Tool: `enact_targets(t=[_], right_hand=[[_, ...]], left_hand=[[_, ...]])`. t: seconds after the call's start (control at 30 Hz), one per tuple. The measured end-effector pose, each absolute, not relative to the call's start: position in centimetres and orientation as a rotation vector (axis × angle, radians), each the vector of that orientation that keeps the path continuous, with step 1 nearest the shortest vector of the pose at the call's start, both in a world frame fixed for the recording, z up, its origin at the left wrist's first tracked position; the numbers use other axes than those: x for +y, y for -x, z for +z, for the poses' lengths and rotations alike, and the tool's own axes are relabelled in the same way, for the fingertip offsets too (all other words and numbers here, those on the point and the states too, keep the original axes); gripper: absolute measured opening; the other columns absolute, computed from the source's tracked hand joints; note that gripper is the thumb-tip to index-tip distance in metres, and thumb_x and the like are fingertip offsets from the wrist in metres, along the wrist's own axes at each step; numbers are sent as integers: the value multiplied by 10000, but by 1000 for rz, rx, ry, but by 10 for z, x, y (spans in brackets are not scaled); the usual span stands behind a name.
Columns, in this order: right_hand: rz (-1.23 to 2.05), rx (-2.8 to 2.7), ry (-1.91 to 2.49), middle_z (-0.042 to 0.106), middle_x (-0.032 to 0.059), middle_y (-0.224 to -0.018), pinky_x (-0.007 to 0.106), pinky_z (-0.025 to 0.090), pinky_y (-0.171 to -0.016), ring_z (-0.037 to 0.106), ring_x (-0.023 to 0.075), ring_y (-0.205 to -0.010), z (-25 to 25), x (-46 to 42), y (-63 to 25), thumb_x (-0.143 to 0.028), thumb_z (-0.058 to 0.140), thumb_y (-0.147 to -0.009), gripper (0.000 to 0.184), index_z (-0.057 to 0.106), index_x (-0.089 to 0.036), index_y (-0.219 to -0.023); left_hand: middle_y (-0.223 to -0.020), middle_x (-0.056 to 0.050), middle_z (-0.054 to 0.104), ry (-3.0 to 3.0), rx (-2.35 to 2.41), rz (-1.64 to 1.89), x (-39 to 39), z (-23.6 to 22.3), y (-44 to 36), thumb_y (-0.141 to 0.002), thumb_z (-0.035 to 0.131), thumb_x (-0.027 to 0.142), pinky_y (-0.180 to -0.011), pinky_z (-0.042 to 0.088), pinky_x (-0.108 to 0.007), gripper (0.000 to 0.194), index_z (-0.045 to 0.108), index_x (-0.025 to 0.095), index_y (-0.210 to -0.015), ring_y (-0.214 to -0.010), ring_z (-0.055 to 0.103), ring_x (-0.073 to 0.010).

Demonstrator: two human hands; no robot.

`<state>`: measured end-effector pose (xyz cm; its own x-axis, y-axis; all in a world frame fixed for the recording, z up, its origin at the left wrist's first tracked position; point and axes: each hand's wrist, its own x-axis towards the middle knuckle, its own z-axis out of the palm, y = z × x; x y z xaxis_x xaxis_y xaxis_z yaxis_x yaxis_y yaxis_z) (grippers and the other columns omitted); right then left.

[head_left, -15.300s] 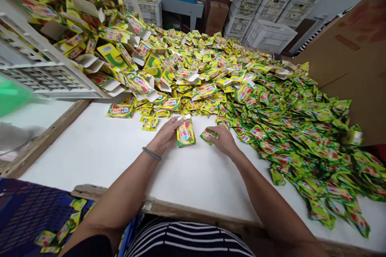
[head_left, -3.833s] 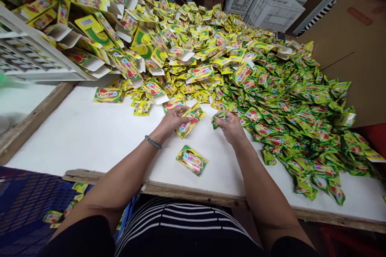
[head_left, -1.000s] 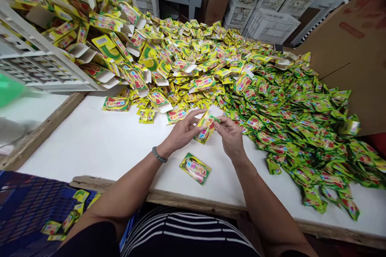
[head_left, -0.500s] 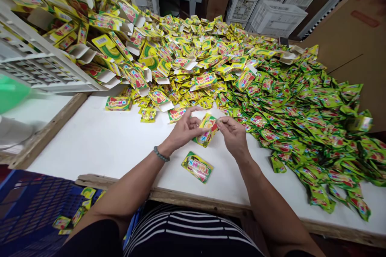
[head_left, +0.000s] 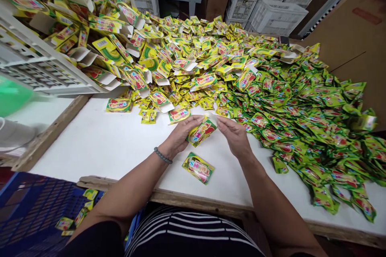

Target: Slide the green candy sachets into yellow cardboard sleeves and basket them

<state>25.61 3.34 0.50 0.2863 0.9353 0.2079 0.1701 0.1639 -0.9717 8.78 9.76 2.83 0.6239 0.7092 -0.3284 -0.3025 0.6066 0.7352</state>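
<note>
A small yellow-green printed carton is tilted above the white table in my left hand, with the thumb and fingers gripping its left side. Close against the carton's right end, with a pale flap showing there, is my right hand; its thumb and fingers are pinched together at that end. Flat on the table just below both hands lies a second carton, which looks closed. Beyond my fingertips, another carton rests at the edge of the heap.
Loose yellow cartons, many with flaps up, spill from a tipped white crate. Green sachets are heaped on the right. A blue basket with a few cartons stands below the wooden table edge. White crates are stacked behind.
My left hand has shifted its grip to the carton's left side, and the carton has turned slightly. My right hand's fingers have straightened at its right end.
</note>
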Motion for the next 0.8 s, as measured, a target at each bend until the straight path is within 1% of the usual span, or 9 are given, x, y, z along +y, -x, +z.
enact_targets(t=[0.1,0.17,0.3,0.4,0.5,0.6,0.7,0.8], right_hand=[[804,-1215,1226,778,21,-992,427,535,-953,697,224,-981,13,32,-258,-394,732,-820,166,791,-283,-929],[821,-1238,1219,778,16,-948,413,545,-924,698,219,-951,16,32,-257,-393,771,-781,145,790,-284,-875],[919,-1116,1274,771,22,-879,392,580,-817,704,205,-822,17,32,-255,-446,818,-713,250,779,-255,-869],[997,-963,1271,771,24,-821,389,591,-763,705,202,-748,17,33,-256,-473,852,-644,311,769,-233,-823],[1039,-885,1259,771,20,-775,381,589,-736,701,196,-706,18,34,-258,-453,876,-602,302,765,-229,-771],[1071,-855,1260,772,20,-756,374,584,-713,696,191,-681,19,33,-260,-444,875,-602,276,769,-233,-747],[1103,-841,1279,771,18,-743,367,576,-697,691,190,-667,19,33,-261,-443,877,-588,272,777,-237,-734],[1014,-907,1309,780,26,-781,380,574,-742,704,207,-729,19,31,-262,-411,864,-613,237,793,-240,-761]], left_hand=[[-867,-40,744,-672,676,617,100,27,-85,-610,891,285,-733,531,-246,431,675,134,-951,-734,691,-132],[-865,-43,746,-671,670,602,100,26,-84,-598,894,275,-733,531,-253,438,676,133,-951,-744,697,-141],[-868,-67,748,-714,648,590,99,27,-86,-620,887,343,-723,528,-248,435,696,110,-934,-745,692,-143],[-884,-69,750,-738,643,552,97,29,-87,-639,880,345,-730,534,-253,437,697,115,-962,-746,689,-134],[-848,-52,750,-769,645,504,94,31,-88,-644,880,342,-723,546,-274,476,693,134,-1029,-704,685,-129],[-825,-51,752,-895,660,518,93,30,-88,-647,876,352,-722,547,-282,500,707,135,-1064,-696,688,-138],[-887,-64,761,-1072,683,580,93,28,-87,-657,862,367,-744,544,-283,480,735,142,-1062,-761,696,-155],[-1004,-78,760,-1245,709,661,94,26,-86,-676,843,375,-804,540,-290,396,766,155,-996,-893,694,-188]])
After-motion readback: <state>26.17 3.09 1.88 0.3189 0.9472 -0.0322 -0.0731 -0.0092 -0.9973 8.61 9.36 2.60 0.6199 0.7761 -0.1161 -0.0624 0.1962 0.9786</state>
